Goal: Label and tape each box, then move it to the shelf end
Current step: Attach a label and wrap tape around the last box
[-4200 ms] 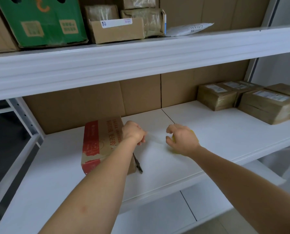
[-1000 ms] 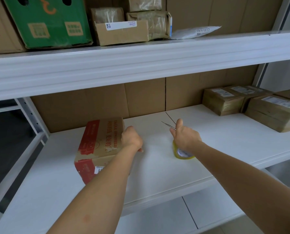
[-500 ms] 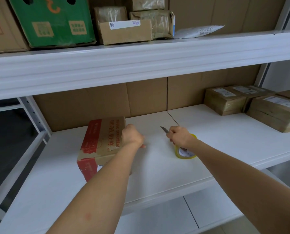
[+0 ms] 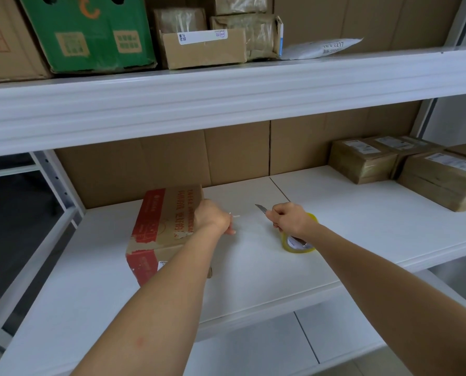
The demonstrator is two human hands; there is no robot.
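Note:
A cardboard box (image 4: 169, 213) with red print lies on the white shelf board (image 4: 253, 267), left of the middle. My left hand (image 4: 212, 218) rests at the box's right top edge with its fingers curled, pinching a thin strip of clear tape (image 4: 235, 216) that runs toward the roll. My right hand (image 4: 291, 219) grips a small knife (image 4: 261, 208) whose blade points left toward the strip. A yellowish tape roll (image 4: 297, 246) stands on the shelf just under and behind my right hand.
Several taped, labelled brown boxes (image 4: 362, 161) (image 4: 443, 177) sit at the shelf's right end. The upper shelf (image 4: 226, 88) overhangs close above and carries a green carton (image 4: 90, 31), parcels and a white mailer. A metal upright (image 4: 55, 183) bounds the left side.
My right hand picked up the knife, and in the last second tipped its blade down and left toward the tape strip. The left hand stayed at the box edge.

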